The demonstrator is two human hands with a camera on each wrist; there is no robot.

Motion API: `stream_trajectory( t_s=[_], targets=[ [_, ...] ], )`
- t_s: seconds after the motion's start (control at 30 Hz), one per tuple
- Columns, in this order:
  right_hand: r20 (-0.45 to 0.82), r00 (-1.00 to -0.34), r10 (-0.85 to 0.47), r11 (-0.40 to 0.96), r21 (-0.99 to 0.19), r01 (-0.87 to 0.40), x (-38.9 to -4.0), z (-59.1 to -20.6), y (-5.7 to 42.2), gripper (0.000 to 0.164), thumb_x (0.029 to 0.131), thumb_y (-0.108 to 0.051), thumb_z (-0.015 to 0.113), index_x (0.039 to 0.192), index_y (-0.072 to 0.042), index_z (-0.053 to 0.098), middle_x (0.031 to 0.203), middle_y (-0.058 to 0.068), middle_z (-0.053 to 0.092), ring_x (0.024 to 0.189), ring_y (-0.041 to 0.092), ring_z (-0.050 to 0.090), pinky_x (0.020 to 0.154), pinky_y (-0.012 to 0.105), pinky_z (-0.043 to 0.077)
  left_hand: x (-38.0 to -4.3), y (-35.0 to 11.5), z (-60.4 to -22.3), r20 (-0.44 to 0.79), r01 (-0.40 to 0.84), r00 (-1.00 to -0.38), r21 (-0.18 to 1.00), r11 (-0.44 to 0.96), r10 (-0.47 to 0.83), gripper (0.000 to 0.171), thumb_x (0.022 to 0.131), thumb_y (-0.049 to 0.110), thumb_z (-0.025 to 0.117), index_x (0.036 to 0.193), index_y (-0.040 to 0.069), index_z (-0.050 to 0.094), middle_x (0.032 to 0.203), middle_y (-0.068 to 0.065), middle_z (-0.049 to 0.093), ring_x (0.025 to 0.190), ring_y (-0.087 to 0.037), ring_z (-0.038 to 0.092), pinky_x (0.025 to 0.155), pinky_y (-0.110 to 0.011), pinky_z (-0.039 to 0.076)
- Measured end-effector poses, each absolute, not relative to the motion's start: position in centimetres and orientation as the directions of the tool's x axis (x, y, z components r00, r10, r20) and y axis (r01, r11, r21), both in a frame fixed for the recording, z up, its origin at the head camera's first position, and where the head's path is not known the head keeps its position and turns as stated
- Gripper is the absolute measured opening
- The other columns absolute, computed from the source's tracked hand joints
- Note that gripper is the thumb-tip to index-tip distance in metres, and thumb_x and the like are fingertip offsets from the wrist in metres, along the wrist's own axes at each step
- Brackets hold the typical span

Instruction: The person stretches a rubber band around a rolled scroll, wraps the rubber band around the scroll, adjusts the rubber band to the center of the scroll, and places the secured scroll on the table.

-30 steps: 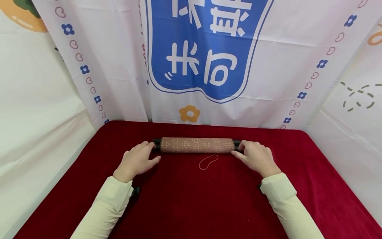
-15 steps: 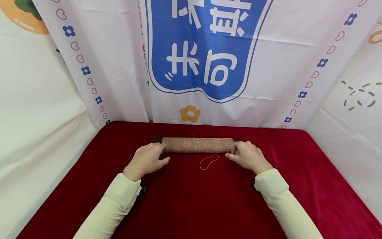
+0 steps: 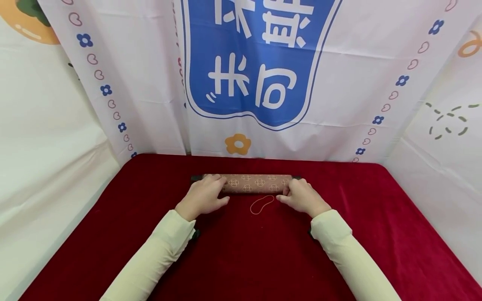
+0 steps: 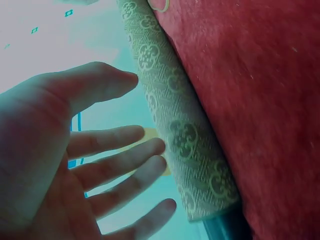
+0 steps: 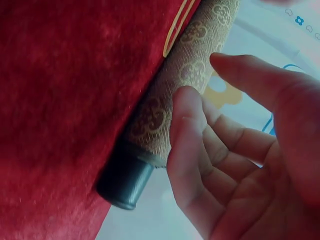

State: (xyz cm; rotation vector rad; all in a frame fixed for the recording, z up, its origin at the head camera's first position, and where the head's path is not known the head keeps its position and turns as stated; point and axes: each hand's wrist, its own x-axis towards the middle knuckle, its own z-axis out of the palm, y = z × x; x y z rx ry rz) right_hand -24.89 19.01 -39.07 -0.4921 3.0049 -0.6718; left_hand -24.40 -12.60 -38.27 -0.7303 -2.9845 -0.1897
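A rolled-up scroll [image 3: 260, 183], wrapped in brown cloth with pale flower motifs, lies crosswise on the red tabletop. Black roller ends stick out at both sides; one such end [image 5: 124, 179] shows up close in the right wrist view. My left hand [image 3: 205, 195] reaches over the scroll's left part, fingers spread and relaxed, fingertips right at the cloth. Toward the other end, my right hand [image 3: 304, 196] has loosely bent fingers beside the roll, its index fingertip overlapping the cloth in the right wrist view. A thin yellowish elastic band [image 3: 265, 204] lies in front of the scroll.
Red velvet cloth [image 3: 256, 259] covers the table. Behind it hangs a white curtain [image 3: 158, 121] printed with a blue sign and flowers, and white side curtains [image 3: 45, 167] stand left and right.
Both hands have slid inward along the scroll, the left one farther, from the black ends onto the patterned cloth. The scroll and the elastic band have stayed in place.
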Motion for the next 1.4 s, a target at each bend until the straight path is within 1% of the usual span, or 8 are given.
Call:
stream_trajectory(
  t_s=[0.17, 0.47, 0.7, 0.87, 1.1, 1.17, 1.27, 1.4],
  targets=[
    [0.028, -0.952, -0.305, 0.848, -0.447, -0.284, -24.9, -39.5, 18.2, 0.028, 0.094, -0.022, 0.079, 0.069, -0.013, 0.07, 0.058, -0.002, 0.059, 0.056, 0.013, 0.052, 0.059, 0.029, 0.044, -25.2, -11.6, -38.6, 0.096, 0.491, -0.871, 0.126, 0.862, 0.482, 0.059, 0.097, 0.035, 0.073, 0.145, 0.004, 0.06, 0.138, -0.015, 0.065, 0.127, -0.035, 0.062, 0.1, -0.053, 0.056],
    [0.04, -0.977, -0.21, 0.872, -0.445, -0.206, -24.9, -40.1, 17.3, 0.028, 0.094, -0.022, 0.079, 0.07, -0.011, 0.072, 0.061, -0.001, 0.063, 0.058, 0.015, 0.054, 0.061, 0.03, 0.045, -26.9, -8.9, -38.7, 0.042, 0.52, -0.853, 0.131, 0.844, 0.519, 0.064, 0.097, 0.035, 0.074, 0.15, 0.004, 0.054, 0.146, -0.016, 0.058, 0.134, -0.035, 0.056, 0.104, -0.054, 0.054],
    [0.0, -0.989, -0.146, 0.886, -0.445, -0.131, -24.8, -40.9, 16.0, 0.042, 0.095, -0.022, 0.079, 0.06, -0.012, 0.058, 0.053, -0.003, 0.046, 0.052, 0.014, 0.043, 0.051, 0.028, 0.037, -28.2, -6.8, -38.9, 0.006, 0.523, -0.85, 0.131, 0.842, 0.527, 0.063, 0.097, 0.033, 0.074, 0.15, 0.007, 0.053, 0.148, -0.016, 0.055, 0.14, -0.036, 0.052, 0.108, -0.058, 0.049],
    [0.016, -0.991, -0.133, 0.897, -0.423, -0.127, -25.1, -41.3, 15.6, 0.038, 0.094, -0.019, 0.08, 0.063, -0.01, 0.06, 0.06, 0.001, 0.055, 0.055, 0.017, 0.051, 0.056, 0.031, 0.043, -29.0, -5.9, -39.3, -0.021, 0.511, -0.856, 0.119, 0.851, 0.517, 0.062, 0.098, 0.034, 0.073, 0.151, 0.009, 0.052, 0.151, -0.015, 0.053, 0.142, -0.035, 0.049, 0.11, -0.06, 0.046],
    [-0.02, -0.992, -0.127, 0.906, -0.409, -0.107, -25.5, -41.1, 15.2, 0.042, 0.094, -0.017, 0.08, 0.059, -0.01, 0.058, 0.055, 0.003, 0.054, 0.054, 0.018, 0.052, 0.058, 0.031, 0.045, -29.8, -4.9, -39.4, -0.065, 0.49, -0.863, 0.129, 0.862, 0.501, 0.065, 0.097, 0.033, 0.077, 0.151, 0.01, 0.052, 0.152, -0.014, 0.052, 0.143, -0.036, 0.049, 0.112, -0.062, 0.044],
    [-0.017, -0.993, -0.118, 0.913, -0.395, -0.102, -25.5, -41.0, 15.1, 0.035, 0.094, -0.016, 0.08, 0.065, -0.006, 0.064, 0.064, 0.009, 0.063, 0.06, 0.023, 0.059, 0.062, 0.035, 0.05, -30.0, -4.5, -39.4, -0.077, 0.488, -0.863, 0.127, 0.863, 0.499, 0.066, 0.096, 0.033, 0.078, 0.152, 0.01, 0.051, 0.152, -0.014, 0.052, 0.143, -0.036, 0.049, 0.113, -0.062, 0.044],
    [-0.008, -0.994, -0.108, 0.924, -0.369, -0.098, -25.4, -40.9, 14.7, 0.018, 0.094, -0.015, 0.08, 0.088, 0.002, 0.075, 0.096, 0.021, 0.074, 0.083, 0.038, 0.07, 0.074, 0.045, 0.058, -30.3, -3.7, -39.3, -0.091, 0.486, -0.862, 0.127, 0.864, 0.498, 0.069, 0.094, 0.033, 0.079, 0.152, 0.009, 0.05, 0.152, -0.014, 0.053, 0.143, -0.036, 0.048, 0.113, -0.063, 0.044],
    [-0.004, -0.995, -0.096, 0.936, -0.341, -0.089, -25.3, -40.7, 14.2, 0.027, 0.094, -0.014, 0.079, 0.115, 0.004, 0.074, 0.127, 0.029, 0.068, 0.109, 0.052, 0.067, 0.086, 0.056, 0.059, -30.8, -2.5, -39.4, -0.107, 0.486, -0.859, 0.139, 0.863, 0.501, 0.071, 0.094, 0.033, 0.079, 0.154, 0.008, 0.049, 0.154, -0.014, 0.052, 0.145, -0.036, 0.047, 0.114, -0.064, 0.042]
  ],
)
